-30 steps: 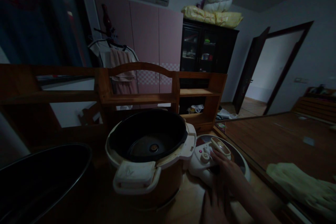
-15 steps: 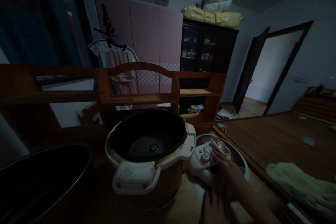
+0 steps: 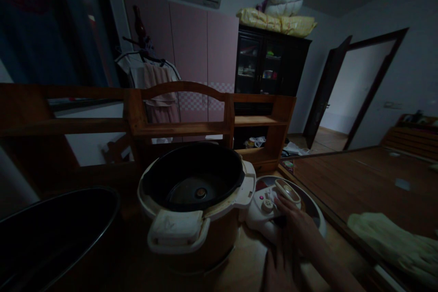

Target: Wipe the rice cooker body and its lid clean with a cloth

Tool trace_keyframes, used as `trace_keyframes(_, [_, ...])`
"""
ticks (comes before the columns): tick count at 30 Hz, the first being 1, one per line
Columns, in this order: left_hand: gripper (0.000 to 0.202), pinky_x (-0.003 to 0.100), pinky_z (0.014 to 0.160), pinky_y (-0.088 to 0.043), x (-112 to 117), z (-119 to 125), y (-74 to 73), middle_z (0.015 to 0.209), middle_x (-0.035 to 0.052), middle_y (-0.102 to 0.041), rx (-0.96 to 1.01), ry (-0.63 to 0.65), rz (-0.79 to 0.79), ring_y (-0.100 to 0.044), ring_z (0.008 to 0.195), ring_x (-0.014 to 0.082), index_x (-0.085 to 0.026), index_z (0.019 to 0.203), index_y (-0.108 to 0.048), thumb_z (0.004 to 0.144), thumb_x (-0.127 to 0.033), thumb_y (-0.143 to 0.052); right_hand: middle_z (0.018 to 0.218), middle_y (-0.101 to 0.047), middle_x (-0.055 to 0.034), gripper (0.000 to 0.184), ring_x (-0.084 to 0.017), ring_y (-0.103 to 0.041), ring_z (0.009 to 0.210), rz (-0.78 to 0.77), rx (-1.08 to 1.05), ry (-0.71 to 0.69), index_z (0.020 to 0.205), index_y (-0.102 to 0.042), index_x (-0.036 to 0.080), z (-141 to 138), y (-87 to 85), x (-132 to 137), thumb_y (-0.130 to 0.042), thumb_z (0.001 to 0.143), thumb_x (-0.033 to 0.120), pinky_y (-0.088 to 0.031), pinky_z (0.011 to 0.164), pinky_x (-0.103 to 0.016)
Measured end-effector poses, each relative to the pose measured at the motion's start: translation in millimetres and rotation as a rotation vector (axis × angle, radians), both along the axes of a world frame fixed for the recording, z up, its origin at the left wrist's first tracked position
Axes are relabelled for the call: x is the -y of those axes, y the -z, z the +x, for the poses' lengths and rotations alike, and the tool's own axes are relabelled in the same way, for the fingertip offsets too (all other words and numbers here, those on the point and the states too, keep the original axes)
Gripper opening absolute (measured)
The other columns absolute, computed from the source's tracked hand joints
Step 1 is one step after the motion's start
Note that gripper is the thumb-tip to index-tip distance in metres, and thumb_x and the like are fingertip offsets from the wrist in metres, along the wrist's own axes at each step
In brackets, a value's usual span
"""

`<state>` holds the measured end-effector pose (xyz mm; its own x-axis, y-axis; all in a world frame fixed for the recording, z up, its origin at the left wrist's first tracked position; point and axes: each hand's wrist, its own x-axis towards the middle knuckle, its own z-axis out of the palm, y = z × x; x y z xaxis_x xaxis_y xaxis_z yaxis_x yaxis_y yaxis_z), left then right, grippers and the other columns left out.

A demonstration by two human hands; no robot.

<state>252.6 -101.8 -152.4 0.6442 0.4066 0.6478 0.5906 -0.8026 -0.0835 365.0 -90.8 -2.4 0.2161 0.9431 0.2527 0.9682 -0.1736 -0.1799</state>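
Note:
A cream electric pressure cooker (image 3: 191,219) stands open on the wooden table, its dark cavity showing a round heating plate. Its lid (image 3: 267,212) lies right beside it, handle (image 3: 288,190) up. My right hand (image 3: 296,226) rests on the lid with its fingers curled at the handle. Below it, at the bottom edge, my left hand (image 3: 278,269) is dim and blurred against the table; I cannot see whether it holds anything.
A large black pot (image 3: 51,232) sits at the near left. A wooden shelf unit (image 3: 185,123) rises behind the cooker. A pale green cloth (image 3: 393,242) lies at the right on a dark wooden surface. Beyond are pink wardrobes, a black cabinet and an open door.
Almost nothing differs. My right hand stays on the lid, and the blurred left hand at the bottom edge shifts only slightly.

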Motion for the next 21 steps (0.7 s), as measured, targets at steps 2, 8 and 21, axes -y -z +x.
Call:
trace_keyframes(2, [0.056,0.039,0.102,-0.042,-1,-5,-6.1,0.151,0.0018,-0.045,-0.023,-0.001,0.009,-0.026,0.143,0.0269,-0.022,0.143,-0.041,0.091,-0.043,-0.041,0.15,-0.043,-0.0152,0.073,-0.027,-0.049,0.132,0.001,-0.007,-0.003,0.142,-0.05,0.016,-2,-2.1,1,-0.048,0.07,0.004,-0.047,0.104,-0.041])
trace_keyframes(8, [0.056,0.04,0.102,-0.042,0,-3,-3.6,0.151,0.0021,-0.045,-0.013,-0.013,0.004,-0.025,0.144,0.0272,-0.023,0.143,-0.041,0.091,-0.044,-0.041,0.15,-0.043,-0.0168,0.073,-0.026,-0.049,0.132,-0.008,0.003,-0.004,0.143,-0.048,0.015,-4,-4.4,2,-0.044,0.071,0.001,-0.045,0.105,-0.041])
trace_keyframes(21, [0.054,0.042,0.102,-0.041,1,8,12.7,0.147,0.0027,-0.05,0.064,-0.008,0.012,-0.026,0.143,0.0285,-0.022,0.138,-0.049,0.088,-0.043,-0.044,0.149,-0.045,-0.0145,0.071,-0.025,-0.051,0.13,0.067,0.005,-0.039,0.14,-0.052,0.018,2,3.6,2,-0.043,0.072,-0.001,-0.047,0.103,-0.039])
